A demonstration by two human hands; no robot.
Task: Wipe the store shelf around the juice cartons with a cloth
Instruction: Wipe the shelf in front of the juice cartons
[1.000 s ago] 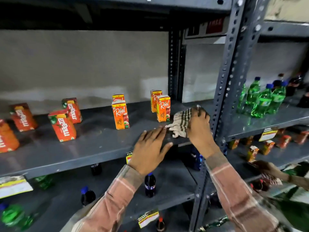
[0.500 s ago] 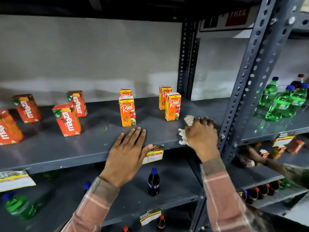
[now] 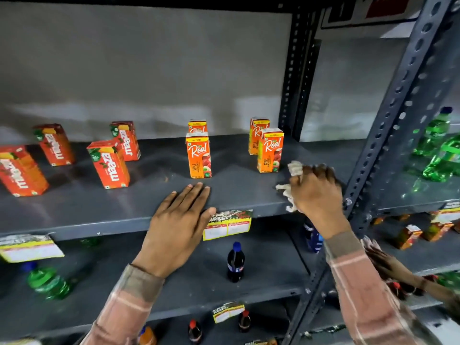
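Note:
A grey metal shelf [image 3: 74,210] carries orange Real apple juice cartons, one in the middle [image 3: 198,155] and one to the right [image 3: 270,150], each with another carton behind it. Several red Maaza cartons [image 3: 109,164] stand on the left part. My right hand [image 3: 317,195] presses a pale crumpled cloth [image 3: 293,170] onto the shelf's right end, just right of the nearer Real carton. My left hand [image 3: 179,220] lies flat, fingers together, on the shelf's front edge below the middle carton.
A perforated grey upright [image 3: 388,120] rises right beside my right hand. Green bottles [image 3: 440,148] fill the neighbouring shelf. Dark cola bottles [image 3: 235,262] stand on the shelf below. A price label [image 3: 227,225] hangs from the shelf edge. Another person's hand [image 3: 383,260] reaches in at lower right.
My right hand and the cloth have slid from beside the right-hand Real cartons towards the shelf's front edge. The cloth is more bunched under the hand. My left hand stays flat on the front edge.

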